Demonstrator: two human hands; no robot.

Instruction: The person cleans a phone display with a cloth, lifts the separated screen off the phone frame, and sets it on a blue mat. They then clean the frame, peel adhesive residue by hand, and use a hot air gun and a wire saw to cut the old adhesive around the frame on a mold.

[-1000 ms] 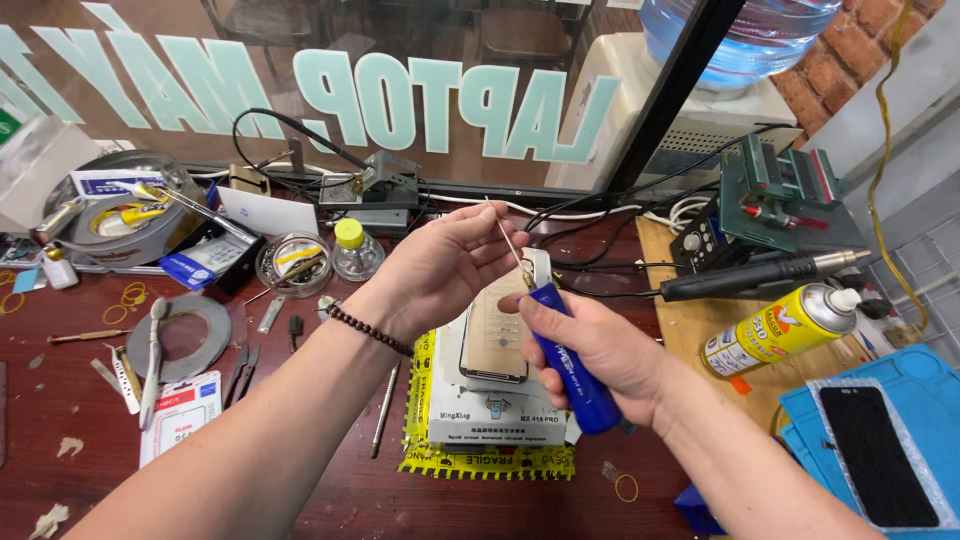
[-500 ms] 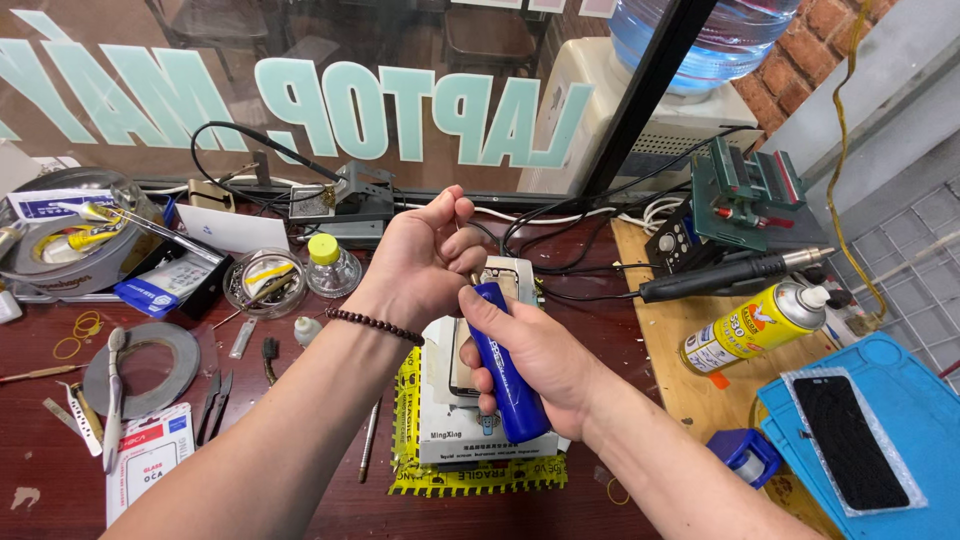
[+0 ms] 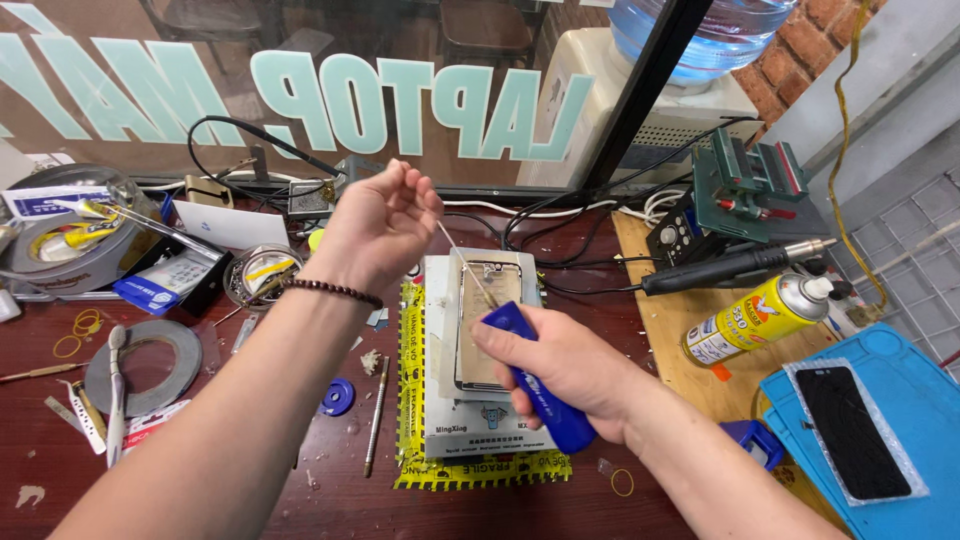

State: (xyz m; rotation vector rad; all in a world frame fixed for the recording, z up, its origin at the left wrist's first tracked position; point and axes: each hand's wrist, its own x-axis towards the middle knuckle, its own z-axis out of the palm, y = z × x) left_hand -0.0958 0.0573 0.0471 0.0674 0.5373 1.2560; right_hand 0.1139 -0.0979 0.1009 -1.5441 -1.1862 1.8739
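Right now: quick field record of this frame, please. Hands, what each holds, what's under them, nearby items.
left hand: raised, fingers pinched on one end of a thin wire
right hand: grips blue tool, wire runs to its tip
under hands: phone panel flat on a grey heating block
right of block: yellow spray can, dark phone on blue mat
left of block: tape roll, tweezers
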